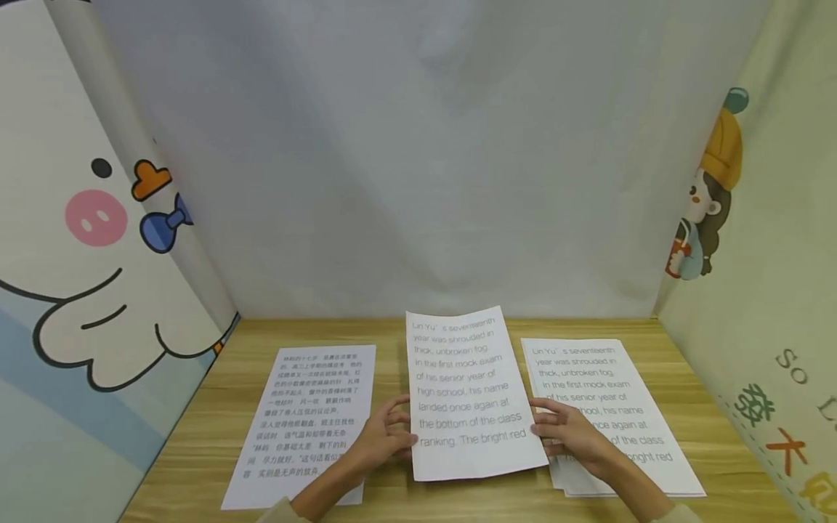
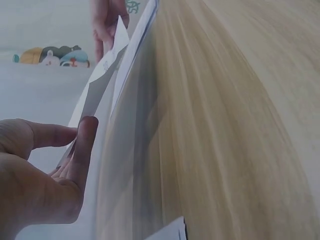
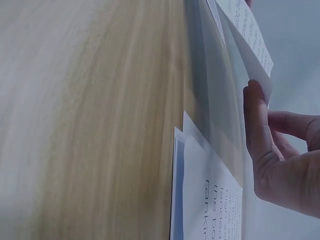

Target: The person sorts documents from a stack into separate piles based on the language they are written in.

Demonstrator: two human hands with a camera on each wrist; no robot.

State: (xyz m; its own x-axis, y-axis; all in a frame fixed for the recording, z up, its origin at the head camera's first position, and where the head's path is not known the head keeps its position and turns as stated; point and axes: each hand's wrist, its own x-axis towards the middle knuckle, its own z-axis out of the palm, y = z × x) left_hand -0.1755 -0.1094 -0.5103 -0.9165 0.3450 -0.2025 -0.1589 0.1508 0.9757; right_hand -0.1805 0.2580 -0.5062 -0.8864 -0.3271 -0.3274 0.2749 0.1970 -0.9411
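Between both hands a printed sheet of paper (image 1: 467,396) with large English text is held up off the table, slightly bowed. The left hand (image 1: 386,439) pinches its left edge between thumb and fingers; the left wrist view shows this grip (image 2: 55,165) from the side. At the opposite edge the right hand (image 1: 575,439) pinches the sheet, thumb and fingers on either side, as the right wrist view shows too (image 3: 280,150). Below and behind the right hand lies a stack of English-printed sheets (image 1: 634,414). A sheet with Chinese text (image 1: 307,414) lies left of the left hand.
The wooden table (image 1: 203,407) meets a pale hanging cloth (image 1: 431,181) at its back edge. Cartoon-printed side panels stand at the left (image 1: 59,240) and right (image 1: 771,290). Bare table strips run between the papers.
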